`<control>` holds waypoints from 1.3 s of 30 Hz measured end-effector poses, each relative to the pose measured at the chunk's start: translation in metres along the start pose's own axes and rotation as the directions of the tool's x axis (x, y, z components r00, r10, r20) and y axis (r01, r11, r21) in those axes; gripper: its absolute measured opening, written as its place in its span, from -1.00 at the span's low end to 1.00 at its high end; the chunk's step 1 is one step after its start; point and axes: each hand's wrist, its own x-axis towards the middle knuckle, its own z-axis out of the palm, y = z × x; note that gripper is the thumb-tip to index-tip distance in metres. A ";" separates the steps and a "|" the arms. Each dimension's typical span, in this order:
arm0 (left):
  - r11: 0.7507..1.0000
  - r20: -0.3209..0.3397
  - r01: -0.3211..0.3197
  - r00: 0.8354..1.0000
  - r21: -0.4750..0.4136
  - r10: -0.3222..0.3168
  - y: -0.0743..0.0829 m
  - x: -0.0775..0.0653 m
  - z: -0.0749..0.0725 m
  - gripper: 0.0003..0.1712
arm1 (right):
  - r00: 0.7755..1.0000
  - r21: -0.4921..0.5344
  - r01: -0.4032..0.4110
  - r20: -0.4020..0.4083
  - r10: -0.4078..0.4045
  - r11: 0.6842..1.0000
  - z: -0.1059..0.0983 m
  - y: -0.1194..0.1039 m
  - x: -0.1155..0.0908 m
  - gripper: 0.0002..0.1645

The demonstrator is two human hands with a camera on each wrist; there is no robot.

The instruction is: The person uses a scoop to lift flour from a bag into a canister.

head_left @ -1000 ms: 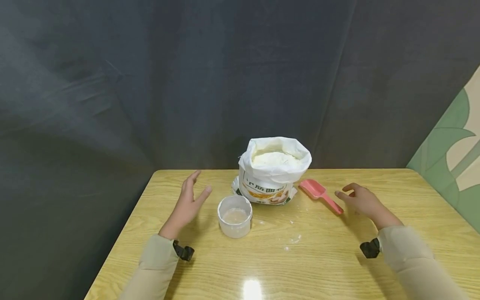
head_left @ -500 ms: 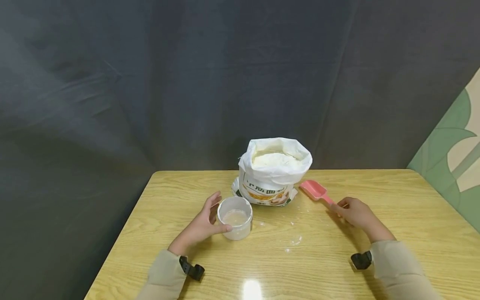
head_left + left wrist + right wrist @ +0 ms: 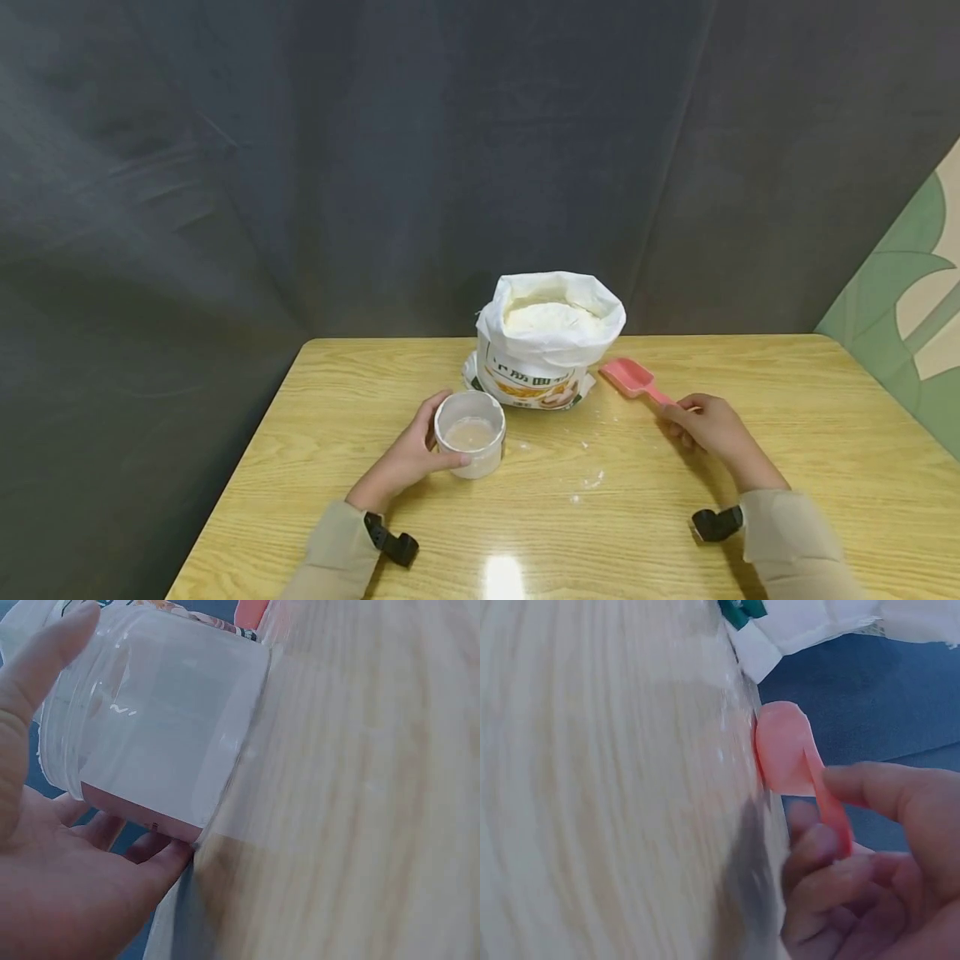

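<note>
My left hand (image 3: 412,460) curls around the left side of a clear plastic tub (image 3: 483,463), thumb in front and fingers behind. The tub stands upright on the table, with a thin pale layer at its bottom. In the left wrist view the thumb lies near the ridged rim of the tub (image 3: 172,712) and the fingers are under its label side. At the right, my right hand (image 3: 716,433) pinches the handle of a pink scoop (image 3: 628,377) between thumb and fingers. The scoop's head (image 3: 786,746) rests on or close over the table in the right wrist view.
An open white flour bag (image 3: 540,358) with its top rolled back stands behind, between the tub and the scoop. Spilled flour (image 3: 592,480) dots the wooden table (image 3: 600,542). A dark curtain (image 3: 480,150) hangs along the back edge.
The left hand has moved right and closed around the tub. The right hand has come down and left to the scoop's handle and taken hold of it. The bag has stayed put.
</note>
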 end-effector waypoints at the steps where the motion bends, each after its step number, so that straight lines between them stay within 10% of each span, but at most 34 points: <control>1: 1.000 0.003 -0.002 1.000 0.000 0.002 0.000 0.000 0.000 0.19 | 1.000 0.036 -0.015 -0.010 0.015 0.999 0.001 0.000 0.000 -0.51; 8: 1.000 -0.005 0.008 1.000 -0.013 -0.008 -0.001 0.000 0.001 0.11 | 0.989 0.314 -0.105 -0.064 0.131 0.944 0.006 0.000 0.001 -0.47; 15: 1.000 0.006 0.027 1.000 0.002 -0.027 0.000 -0.001 0.001 0.09 | 0.967 0.685 -0.095 -0.109 0.230 0.723 0.014 -0.004 0.006 -0.74; 22: 1.000 0.014 0.019 1.000 -0.003 -0.019 -0.002 0.000 0.001 0.10 | 0.917 0.701 0.017 -0.296 0.268 0.713 0.024 -0.013 0.011 -0.66; 39: 1.000 0.015 0.015 1.000 0.000 -0.015 -0.005 0.000 0.001 0.09 | 0.764 0.731 0.380 -0.593 0.253 0.567 -0.003 -0.061 -0.007 -0.67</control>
